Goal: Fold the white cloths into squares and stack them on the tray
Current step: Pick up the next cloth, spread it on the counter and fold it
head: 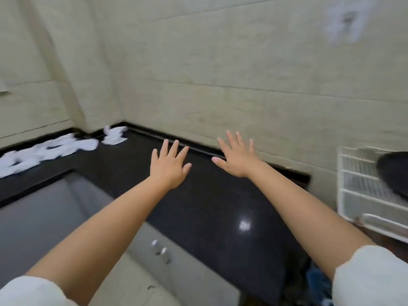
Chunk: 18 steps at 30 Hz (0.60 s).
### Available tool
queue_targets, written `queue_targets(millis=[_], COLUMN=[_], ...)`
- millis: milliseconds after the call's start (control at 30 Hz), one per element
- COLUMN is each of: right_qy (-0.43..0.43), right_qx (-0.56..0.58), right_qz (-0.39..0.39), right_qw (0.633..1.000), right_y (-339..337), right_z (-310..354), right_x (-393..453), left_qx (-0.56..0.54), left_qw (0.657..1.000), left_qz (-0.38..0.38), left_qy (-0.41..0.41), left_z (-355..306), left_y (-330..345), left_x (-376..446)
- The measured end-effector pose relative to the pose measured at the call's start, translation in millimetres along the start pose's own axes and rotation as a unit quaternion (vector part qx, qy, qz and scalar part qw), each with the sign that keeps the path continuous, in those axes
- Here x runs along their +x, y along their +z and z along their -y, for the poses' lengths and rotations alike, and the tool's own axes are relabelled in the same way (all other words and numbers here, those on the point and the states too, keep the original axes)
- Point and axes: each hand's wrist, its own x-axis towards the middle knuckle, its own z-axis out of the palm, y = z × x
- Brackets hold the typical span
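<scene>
Several crumpled white cloths [44,153] lie in a loose heap on the black counter [209,206] at the far left. One more white cloth [114,135] sits in the back corner by the wall. My left hand [169,164] and my right hand [237,155] are stretched out over the counter with fingers spread, holding nothing, well to the right of the cloths. No tray is in view.
A white wire rack [362,191] with a dark pan [395,173] stands to the right of the counter. Grey cabinet doors with round knobs [160,249] run below the counter's front edge. A tiled wall backs the counter.
</scene>
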Motion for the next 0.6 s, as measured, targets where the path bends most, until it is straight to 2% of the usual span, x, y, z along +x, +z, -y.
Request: queue_targets(millis=[167,333,600], right_qy=[-0.109,-0.205,-0.326], right_qx=[0.000,0.005,0.013], right_qz=[0.020,0.057,0.078], right_qw=[0.994,0.977,0.942], right_y=[25,62,111], right_z=[148,277,460], right_x=[56,109,230], left_qx=[0.021,0.025,0.051], left_qw=[0.992,0.971,0.938], left_qz=[0.008,0.032,0.053], left_qy=[-0.126,-0.234,-0.340], left_z=[155,275,455], left_y=[5,24,60], left_x=[-52,-93,-75])
